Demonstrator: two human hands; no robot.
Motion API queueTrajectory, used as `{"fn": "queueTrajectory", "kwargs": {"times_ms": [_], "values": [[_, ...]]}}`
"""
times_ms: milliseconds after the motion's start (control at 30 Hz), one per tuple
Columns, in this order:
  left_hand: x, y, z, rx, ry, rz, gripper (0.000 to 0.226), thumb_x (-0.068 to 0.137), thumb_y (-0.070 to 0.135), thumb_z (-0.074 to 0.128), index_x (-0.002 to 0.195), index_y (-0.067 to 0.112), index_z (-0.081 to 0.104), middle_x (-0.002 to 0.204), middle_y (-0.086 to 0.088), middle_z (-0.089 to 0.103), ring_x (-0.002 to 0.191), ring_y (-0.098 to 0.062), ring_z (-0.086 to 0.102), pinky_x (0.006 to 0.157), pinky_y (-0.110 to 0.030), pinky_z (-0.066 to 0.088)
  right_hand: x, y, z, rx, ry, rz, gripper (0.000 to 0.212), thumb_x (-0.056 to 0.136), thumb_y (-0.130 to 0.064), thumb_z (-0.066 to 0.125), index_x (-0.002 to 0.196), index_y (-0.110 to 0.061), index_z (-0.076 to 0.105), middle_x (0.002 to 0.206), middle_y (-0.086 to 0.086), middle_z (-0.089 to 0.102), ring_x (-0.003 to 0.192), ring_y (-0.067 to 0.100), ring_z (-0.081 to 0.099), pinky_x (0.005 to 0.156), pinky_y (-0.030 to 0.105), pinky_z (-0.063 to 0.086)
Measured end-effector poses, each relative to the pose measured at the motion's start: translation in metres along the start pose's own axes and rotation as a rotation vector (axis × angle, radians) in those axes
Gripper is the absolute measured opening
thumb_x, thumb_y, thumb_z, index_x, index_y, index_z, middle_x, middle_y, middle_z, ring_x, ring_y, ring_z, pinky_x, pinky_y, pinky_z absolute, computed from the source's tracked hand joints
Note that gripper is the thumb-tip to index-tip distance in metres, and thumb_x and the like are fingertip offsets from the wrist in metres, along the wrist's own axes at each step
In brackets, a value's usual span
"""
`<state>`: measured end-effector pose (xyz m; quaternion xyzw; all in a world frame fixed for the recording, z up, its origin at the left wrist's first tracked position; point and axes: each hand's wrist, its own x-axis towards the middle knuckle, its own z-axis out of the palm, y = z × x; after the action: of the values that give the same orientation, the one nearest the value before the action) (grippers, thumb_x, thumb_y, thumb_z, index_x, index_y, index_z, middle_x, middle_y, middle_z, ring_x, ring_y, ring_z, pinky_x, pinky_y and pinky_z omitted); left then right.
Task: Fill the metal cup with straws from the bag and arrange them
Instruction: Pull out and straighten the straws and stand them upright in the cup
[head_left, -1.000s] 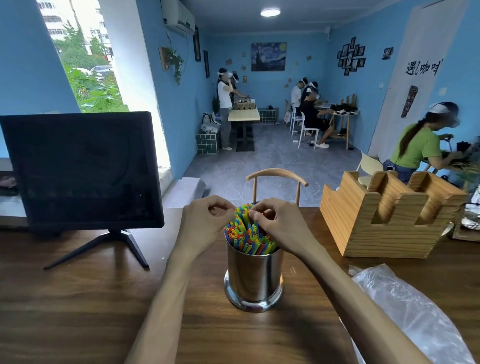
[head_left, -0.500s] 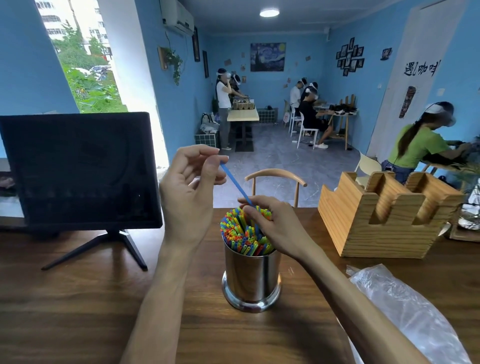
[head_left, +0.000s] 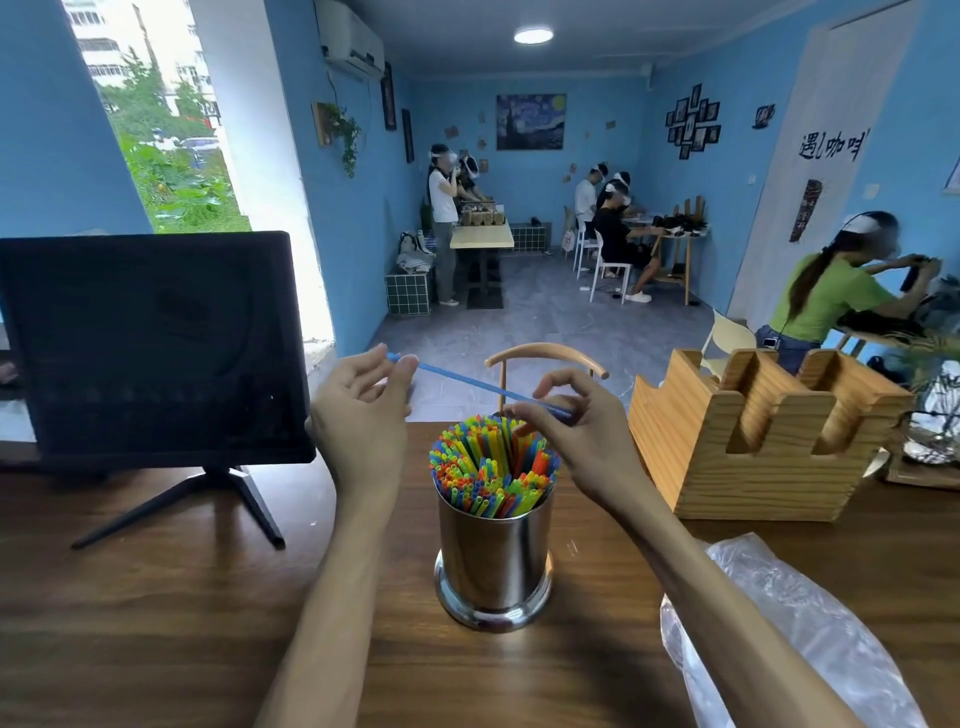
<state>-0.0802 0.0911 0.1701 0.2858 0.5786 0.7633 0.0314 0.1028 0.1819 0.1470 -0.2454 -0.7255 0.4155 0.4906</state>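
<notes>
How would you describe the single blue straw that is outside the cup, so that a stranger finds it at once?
Start at the wooden table and find the metal cup in its middle, packed with upright coloured straws. Just above it, the left hand and the right hand pinch the two ends of the blue straw. It alone lies nearly level, out of the cup.

A shiny cylindrical metal cup (head_left: 493, 561) stands on the dark wooden table (head_left: 156, 597), packed with upright multicoloured plastic straws (head_left: 491, 470). Above it, a single thin blue straw (head_left: 467, 383) lies almost level, pinched at one end by the left hand (head_left: 363, 410) and at the other by the right hand (head_left: 576, 431). A black monitor on a tripod stand (head_left: 150, 348) sits to the left, a slotted light wooden holder (head_left: 753, 431) to the right, and a crumpled clear plastic bag (head_left: 789, 634) near the right forearm.
</notes>
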Motion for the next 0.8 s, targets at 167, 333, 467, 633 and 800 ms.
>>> {"fn": "queueTrajectory", "kwargs": {"times_ms": [167,333,467,633,800], "values": [[0.003,-0.024,0.001,0.34,-0.265,-0.127,0.023,0.095,0.035,0.068,0.109,0.02,0.079,0.094,0.012,0.073,0.096,-0.01,0.067,0.083,-0.031,0.054,0.006,-0.02,-0.011,0.245,0.165,-0.059,0.009,0.089,-0.007,0.073,0.087,-0.012,0.066,0.084,0.008,0.076,0.074,0.022,0.075,0.059,0.022,0.052],[-0.01,-0.029,0.0,0.452,-0.52,-0.129,0.017,0.099,0.027,0.063,0.108,0.028,0.077,0.096,0.015,0.068,0.089,0.004,0.06,0.079,-0.022,0.048,0.018,-0.019,-0.016,0.259,0.259,-0.123,0.013,0.098,-0.008,0.064,0.099,-0.019,0.071,0.083,-0.006,0.076,0.081,0.015,0.073,0.069,0.025,0.057],[-0.005,-0.031,-0.009,0.571,-0.519,-0.132,0.018,0.1,0.023,0.056,0.103,0.033,0.07,0.096,0.017,0.063,0.095,-0.007,0.059,0.076,-0.028,0.048,0.02,-0.015,-0.016,0.116,0.215,-0.158,0.027,0.101,-0.009,0.059,0.117,-0.03,0.064,0.081,-0.004,0.073,0.077,0.012,0.072,0.066,0.023,0.057],[-0.006,-0.031,-0.015,0.605,-0.628,-0.133,0.01,0.092,0.021,0.071,0.091,0.03,0.075,0.091,0.021,0.066,0.089,0.003,0.06,0.081,-0.024,0.048,0.01,-0.002,-0.007,-0.117,0.068,-0.141,0.049,0.098,-0.01,0.065,0.135,-0.04,0.053,0.087,0.001,0.071,0.073,0.011,0.07,0.064,0.023,0.056],[-0.008,-0.027,-0.019,0.577,-0.65,-0.076,0.007,0.087,0.024,0.079,0.086,0.031,0.08,0.088,0.022,0.071,0.08,0.007,0.066,0.071,-0.012,0.047,0.004,0.018,0.0,-0.368,-0.058,-0.143,0.04,0.095,-0.021,0.071,0.126,-0.036,0.05,0.084,-0.014,0.066,0.068,0.008,0.067,0.064,0.039,0.058]]}}
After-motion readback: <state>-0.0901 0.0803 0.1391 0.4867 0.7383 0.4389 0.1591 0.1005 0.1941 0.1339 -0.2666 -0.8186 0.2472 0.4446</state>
